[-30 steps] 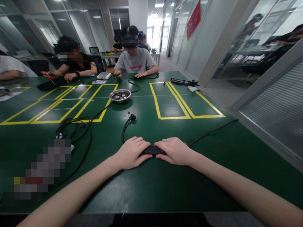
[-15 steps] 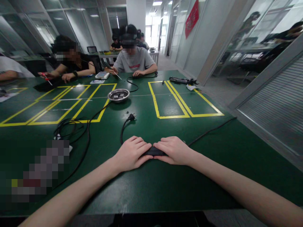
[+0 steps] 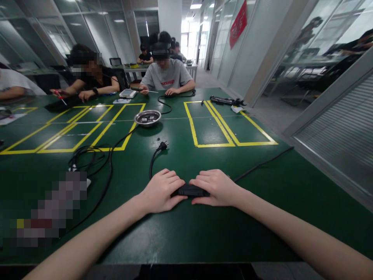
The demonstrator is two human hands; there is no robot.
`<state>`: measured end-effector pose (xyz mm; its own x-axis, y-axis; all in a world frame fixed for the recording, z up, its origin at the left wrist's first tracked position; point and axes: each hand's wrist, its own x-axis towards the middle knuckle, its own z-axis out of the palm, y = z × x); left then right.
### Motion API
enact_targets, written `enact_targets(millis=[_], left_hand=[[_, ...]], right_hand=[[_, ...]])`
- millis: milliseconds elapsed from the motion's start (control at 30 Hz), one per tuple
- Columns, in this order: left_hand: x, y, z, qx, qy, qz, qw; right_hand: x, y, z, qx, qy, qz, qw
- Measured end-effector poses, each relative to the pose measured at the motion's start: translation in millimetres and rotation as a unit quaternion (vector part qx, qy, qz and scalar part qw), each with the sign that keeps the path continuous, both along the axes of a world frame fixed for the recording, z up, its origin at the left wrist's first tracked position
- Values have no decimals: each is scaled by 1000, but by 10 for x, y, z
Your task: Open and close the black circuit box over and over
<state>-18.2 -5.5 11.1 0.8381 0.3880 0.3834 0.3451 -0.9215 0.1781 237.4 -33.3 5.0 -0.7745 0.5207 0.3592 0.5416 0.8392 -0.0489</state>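
A black power adapter (image 3: 190, 190) lies low over the table in front of me, its middle bare between my hands. My left hand (image 3: 164, 191) is closed around its left end, with the thumb on the near side and the fingers over the top. Its right end is gripped the same way by my right hand (image 3: 216, 188). Beyond my left hand, a black cord curves up to a power plug (image 3: 163, 146) resting on the table. Another thin black cord (image 3: 262, 161) runs from behind my right hand toward the table's right edge.
A metal bowl (image 3: 147, 118) with small metal parts stands past the plug. Yellow tape (image 3: 233, 144) marks rectangles on the green table (image 3: 186, 237). Coiled black cable (image 3: 87, 157) lies left, beside a blurred-out object. A black folded item (image 3: 225, 101) rests far right. Co-workers sit opposite.
My hands have drawn slightly apart along the adapter, so more of it shows between them. Across the table, a co-worker's thin-shafted tool has swung to nearly level.
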Motion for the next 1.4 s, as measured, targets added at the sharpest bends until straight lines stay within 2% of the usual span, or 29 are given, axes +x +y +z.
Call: enact_targets(millis=[133,267,467,600,733,800,900,967,1033,1067,1100,1133,1167,1267,1333,1400], left_hand=[[17,-19,-8,-13,4,9,1000],[25,-24,-29,-11,-2,12,1000],[26,-45,-11,3,4,4,1000],[36,-54,-22,16,-8,16,1000],[42,-47,-50,36,-10,10,999],[34,-38,-43,52,-4,4,999],[6,-17,-1,88,8,0,996],[-21,0,30,121,17,-6,992],[-46,20,45,146,27,-12,989],[-56,29,43,151,32,-14,988],[-62,39,35,151,35,-15,988],[-64,48,23,148,36,-13,988],[-61,57,8,143,35,-9,989],[-40,71,-23,127,12,22,992],[-30,73,-19,118,-20,41,992],[-36,73,-3,106,-59,51,991]], right_hand=[[3,-12,-15,-22,-7,-1,1000],[0,-11,-21,-14,-4,-1,1000],[8,8,0,-29,-1,11,1000],[12,8,-15,-7,-4,23,1000],[4,3,0,-14,20,11,1000],[3,-7,26,-62,53,5,997],[17,-23,57,-195,135,11,971],[32,-28,61,-304,194,8,933],[41,-28,49,-415,236,2,878],[39,-28,40,-458,243,-3,855],[32,-28,30,-480,240,-7,844],[20,-28,22,-474,232,-14,849],[5,-28,15,-442,222,-24,869],[-29,-9,0,-279,212,-42,936],[1,44,-4,-208,235,-45,949],[113,145,-3,-160,268,-78,947]])
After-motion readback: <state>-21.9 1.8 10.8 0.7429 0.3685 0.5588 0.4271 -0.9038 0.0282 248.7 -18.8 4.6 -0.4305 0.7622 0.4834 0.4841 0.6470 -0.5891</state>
